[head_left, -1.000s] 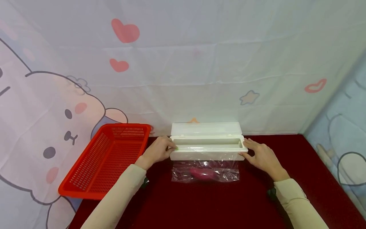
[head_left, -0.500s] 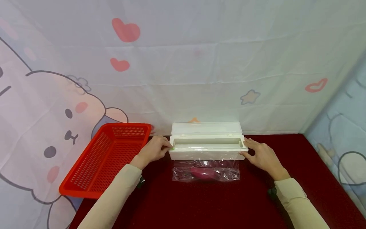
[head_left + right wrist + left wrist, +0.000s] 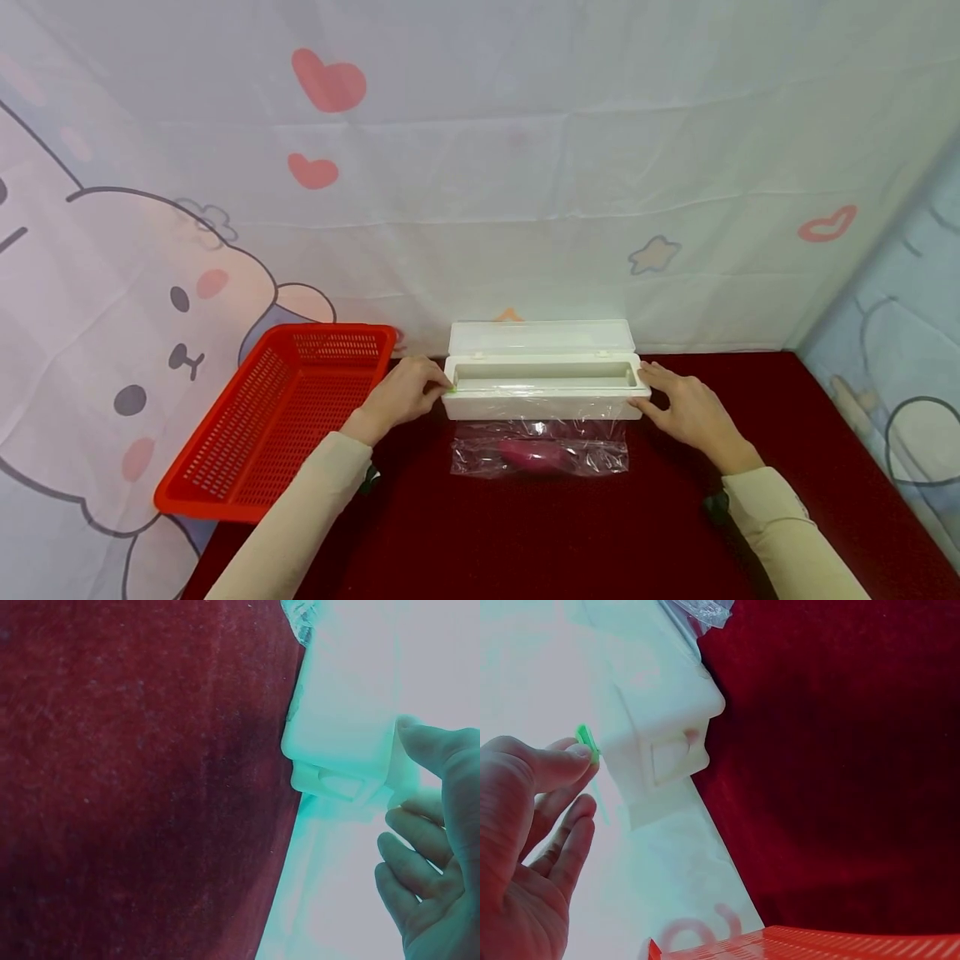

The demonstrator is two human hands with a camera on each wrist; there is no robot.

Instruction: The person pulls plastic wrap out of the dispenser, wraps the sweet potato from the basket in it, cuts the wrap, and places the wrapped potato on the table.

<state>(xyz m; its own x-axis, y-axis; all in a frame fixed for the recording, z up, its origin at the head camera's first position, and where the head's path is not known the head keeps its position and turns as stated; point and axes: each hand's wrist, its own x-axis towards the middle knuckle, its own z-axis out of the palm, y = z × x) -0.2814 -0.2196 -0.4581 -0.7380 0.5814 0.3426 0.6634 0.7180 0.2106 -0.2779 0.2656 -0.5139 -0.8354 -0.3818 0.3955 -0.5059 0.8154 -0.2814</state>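
A white cling film dispenser (image 3: 543,408) lies at the back of the table with its lid (image 3: 542,337) raised. My left hand (image 3: 401,390) is at its left end, thumb and forefinger pinching a small green cutter slider (image 3: 585,737). At the opposite end, my right hand (image 3: 686,408) holds the corner between thumb and forefinger; its other fingers are loosely bent in the right wrist view. A sheet of clear film (image 3: 467,460) hangs out over the dispenser's front onto the table, with a pink, rounded thing (image 3: 534,454) beneath it.
A red perforated plastic basket (image 3: 258,450) stands to the left of the dispenser, beside my left forearm. The table is covered in dark red cloth (image 3: 540,542). Behind it hangs a pale printed curtain (image 3: 487,192), close to the raised lid.
My left hand has shifted slightly left with the green slider, to the dispenser's left corner, and then stayed there. The right hand, film and basket look the same.
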